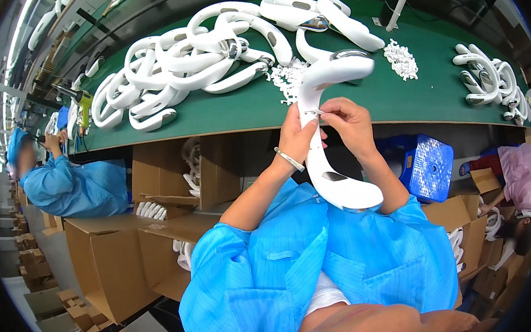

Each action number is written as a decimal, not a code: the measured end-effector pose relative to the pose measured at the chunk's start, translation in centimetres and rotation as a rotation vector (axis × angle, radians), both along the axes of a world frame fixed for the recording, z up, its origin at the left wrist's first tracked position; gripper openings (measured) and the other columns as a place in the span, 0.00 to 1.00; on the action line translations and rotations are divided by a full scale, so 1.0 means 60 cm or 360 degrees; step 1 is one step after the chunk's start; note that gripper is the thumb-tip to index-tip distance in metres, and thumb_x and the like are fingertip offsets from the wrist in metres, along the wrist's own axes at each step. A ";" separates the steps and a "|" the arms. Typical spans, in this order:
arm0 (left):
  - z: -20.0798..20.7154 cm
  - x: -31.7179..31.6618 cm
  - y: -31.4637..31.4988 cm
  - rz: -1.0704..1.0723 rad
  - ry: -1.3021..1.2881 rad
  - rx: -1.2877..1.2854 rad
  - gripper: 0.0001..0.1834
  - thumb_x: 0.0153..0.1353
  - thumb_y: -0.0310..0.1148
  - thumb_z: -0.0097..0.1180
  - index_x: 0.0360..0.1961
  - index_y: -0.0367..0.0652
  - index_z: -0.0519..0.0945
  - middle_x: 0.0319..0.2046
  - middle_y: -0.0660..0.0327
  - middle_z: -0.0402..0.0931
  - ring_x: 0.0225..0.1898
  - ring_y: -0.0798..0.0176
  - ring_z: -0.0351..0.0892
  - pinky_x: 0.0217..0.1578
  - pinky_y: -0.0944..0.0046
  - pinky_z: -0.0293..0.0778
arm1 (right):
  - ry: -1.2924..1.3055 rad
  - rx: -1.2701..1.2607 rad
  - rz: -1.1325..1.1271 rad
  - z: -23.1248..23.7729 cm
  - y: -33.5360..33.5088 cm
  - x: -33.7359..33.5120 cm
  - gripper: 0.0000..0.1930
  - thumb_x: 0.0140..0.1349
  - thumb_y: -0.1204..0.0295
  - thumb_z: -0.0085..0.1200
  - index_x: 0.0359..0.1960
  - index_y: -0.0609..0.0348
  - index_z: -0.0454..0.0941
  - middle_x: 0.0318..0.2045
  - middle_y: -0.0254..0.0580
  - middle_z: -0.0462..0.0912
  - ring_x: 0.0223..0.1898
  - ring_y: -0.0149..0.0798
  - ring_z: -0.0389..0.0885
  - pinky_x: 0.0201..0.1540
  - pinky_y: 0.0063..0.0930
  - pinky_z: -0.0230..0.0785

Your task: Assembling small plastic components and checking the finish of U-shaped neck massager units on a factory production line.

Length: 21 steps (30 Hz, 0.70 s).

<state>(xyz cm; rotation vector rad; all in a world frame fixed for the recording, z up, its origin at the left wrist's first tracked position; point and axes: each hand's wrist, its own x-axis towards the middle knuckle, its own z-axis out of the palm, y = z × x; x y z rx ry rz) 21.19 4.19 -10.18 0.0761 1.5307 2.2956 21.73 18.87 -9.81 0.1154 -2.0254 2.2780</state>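
Item, my left fingers (308,132): closed round the narrow waist of the held piece, thumb on the near face, other fingertips showing past its right side.

Item, my right fingers (339,106): tips together in a pinch on a small white fitting (318,111), just right of the waist.

Item, one white curved body (317,159): glossy, C-shaped, held in the air across the near edge of the worktop. Long axis runs from the worktop toward my chest; both ends bend right, so the hollow opens to my right hand. The governing relation: the waist lies directly left of the pinched tips, level with them and just above my left thumb. Left grips it; right is the hand at the fitting.

Item, the worktop (236,116): green, its near edge passing behind my wrists.

Item, two heaps of small white parts: one (287,80) just beyond the held body, one (401,61) farther right.

Item, a pile of white curved bodies (176,64): from centre toward the worktop's left end.

Item, a smaller cluster of white pieces (489,76): near the worktop's right end.

Item, a blue plastic crate (433,166): below the near edge, to the right.
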 end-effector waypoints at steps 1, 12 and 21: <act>0.001 0.003 0.002 0.0012 0.0059 -0.0046 0.19 0.62 0.23 0.43 0.54 0.38 0.58 0.35 0.56 0.72 0.27 0.67 0.77 0.24 0.65 0.81 | 0.0031 0.0042 -0.0035 -0.006 0.003 0.002 0.05 0.55 0.83 0.55 0.34 0.67 0.78 0.30 0.39 0.81 0.32 0.27 0.79 0.35 0.19 0.72; -0.010 -0.001 0.004 -0.0104 -0.0060 0.0133 0.22 0.60 0.21 0.43 0.56 0.40 0.57 0.34 0.56 0.72 0.28 0.66 0.77 0.25 0.66 0.80 | -0.0035 -0.0165 0.0169 0.022 0.039 0.034 0.05 0.55 0.83 0.53 0.33 0.67 0.79 0.29 0.37 0.79 0.29 0.26 0.77 0.34 0.19 0.71; -0.033 0.000 -0.001 -0.0148 -0.0058 0.0440 0.15 0.65 0.29 0.48 0.50 0.32 0.70 0.44 0.54 0.76 0.39 0.66 0.78 0.39 0.67 0.77 | 0.0242 0.0578 0.0416 0.017 0.023 0.058 0.06 0.52 0.82 0.56 0.33 0.65 0.80 0.30 0.39 0.81 0.33 0.32 0.78 0.38 0.22 0.70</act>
